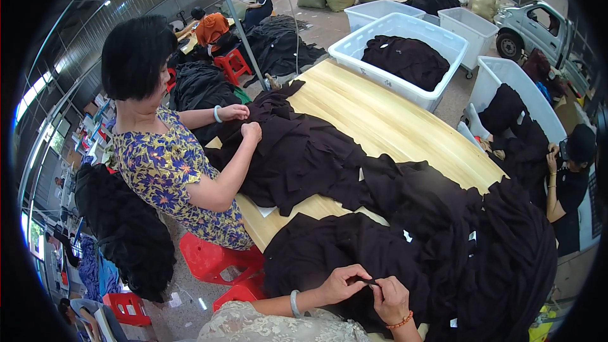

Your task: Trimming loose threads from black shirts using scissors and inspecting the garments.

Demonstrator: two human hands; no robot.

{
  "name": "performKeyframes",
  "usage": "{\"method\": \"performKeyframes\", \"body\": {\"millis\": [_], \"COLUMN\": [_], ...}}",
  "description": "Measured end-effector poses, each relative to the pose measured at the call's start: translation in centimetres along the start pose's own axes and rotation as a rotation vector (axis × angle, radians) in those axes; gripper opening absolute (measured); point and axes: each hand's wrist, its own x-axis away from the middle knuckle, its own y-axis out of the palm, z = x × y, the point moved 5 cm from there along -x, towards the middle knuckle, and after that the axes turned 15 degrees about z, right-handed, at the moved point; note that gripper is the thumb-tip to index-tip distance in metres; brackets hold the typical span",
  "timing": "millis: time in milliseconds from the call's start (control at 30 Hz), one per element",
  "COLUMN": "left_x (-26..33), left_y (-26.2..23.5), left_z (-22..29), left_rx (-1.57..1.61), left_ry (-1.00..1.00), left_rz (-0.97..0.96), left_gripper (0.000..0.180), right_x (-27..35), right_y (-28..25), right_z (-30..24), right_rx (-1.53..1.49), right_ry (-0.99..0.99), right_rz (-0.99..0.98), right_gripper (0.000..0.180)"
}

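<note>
My left hand [344, 283], with a pale bangle on its wrist, pinches the edge of a dark garment [329, 247] spread on the near end of the table. Close by, my right hand [391, 300], wearing an orange bead bracelet, pinches the same small raised fold of dark cloth. The rest of the garment lies loose and rumpled beyond my hands. To the right it runs into a heap of dark clothing [513, 247] with a few small white tags showing. What detail sits between my fingertips is too small to make out.
A co-worker [168, 152] in a flowered top handles dark cloth [285, 152] across the wooden table [392, 130]. Another person [567, 183] works at the right. Red stools [212, 256] stand at the left; a white bin [386, 82] holding dark clothing is behind the table.
</note>
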Motion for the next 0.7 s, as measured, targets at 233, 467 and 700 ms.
{"method": "performKeyframes", "body": {"millis": [233, 467, 700], "left_x": [-0.5, -0.5, 1.0], "left_y": [-0.3, 0.2, -0.2], "left_z": [-0.5, 1.2, 1.5], "left_rx": [0.294, 0.188, -0.013], "left_ry": [-0.216, -0.082, 0.044], "left_rz": [-0.17, -0.224, -0.012], "left_gripper": [0.013, 0.012, 0.012], "right_x": [-0.5, 0.7, 0.9], "right_y": [0.2, -0.1, 0.0], "right_z": [-1.1, -1.3, -1.7], "right_rx": [-0.081, -0.017, -0.01], "right_ry": [0.009, 0.084, 0.063], "right_rz": [-0.031, 0.042, 0.056], "right_gripper": [0.012, 0.013, 0.013]}}
